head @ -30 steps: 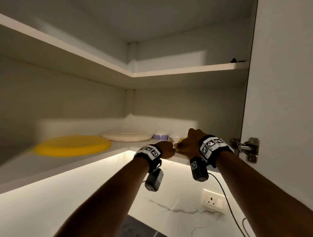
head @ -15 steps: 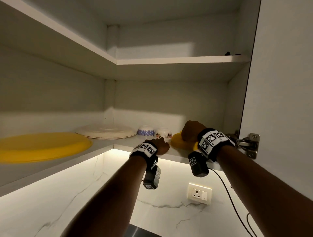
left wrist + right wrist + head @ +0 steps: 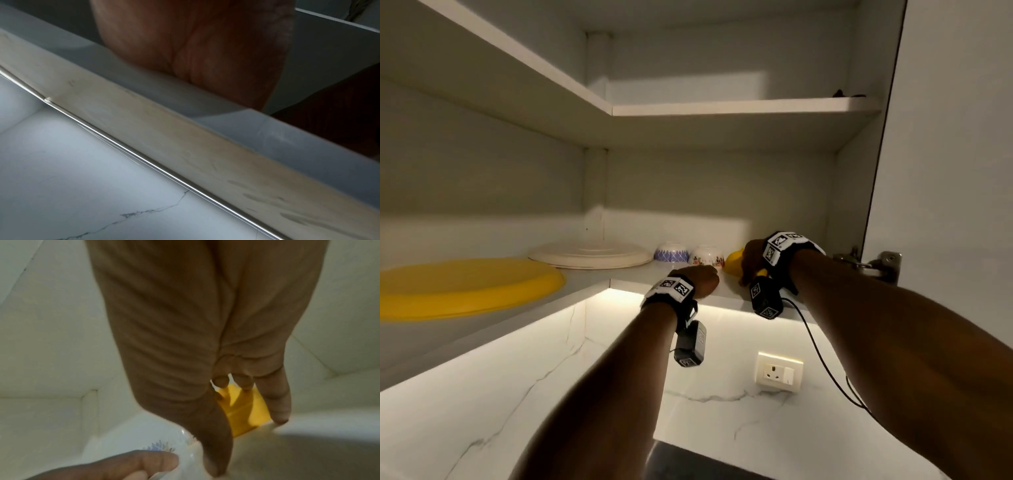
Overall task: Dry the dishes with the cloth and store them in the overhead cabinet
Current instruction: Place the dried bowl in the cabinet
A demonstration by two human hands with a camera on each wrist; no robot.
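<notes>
A small yellow bowl [image 3: 734,261] sits upside down on the lower cabinet shelf [image 3: 726,295], right of centre in the head view. The right hand [image 3: 753,262] lies over it; in the right wrist view the fingers [image 3: 280,404] reach down past the yellow surface with tips at the shelf, loosely extended, though whether they still grip the bowl cannot be told from this blurred view. The left hand [image 3: 703,279] rests at the shelf's front edge, just left of the bowl; its fingers look loosely curled and seem to hold nothing.

The step in hand appears to be the placing of this dish among the stored ones. The next move likely calls for letting go and drawing both arms out without knocking the neighbours.

The bowl looks like smooth matte plastic. Just left of it stand a floral bowl [image 3: 705,255] and a blue-patterned bowl [image 3: 671,253], both inverted and glossy like ceramic. Further left lies a cream plate [image 3: 590,255] with raised rings, then a broad yellow plate [image 3: 465,286] at the frame's left edge. The shelf is flat white laminate.
</notes>
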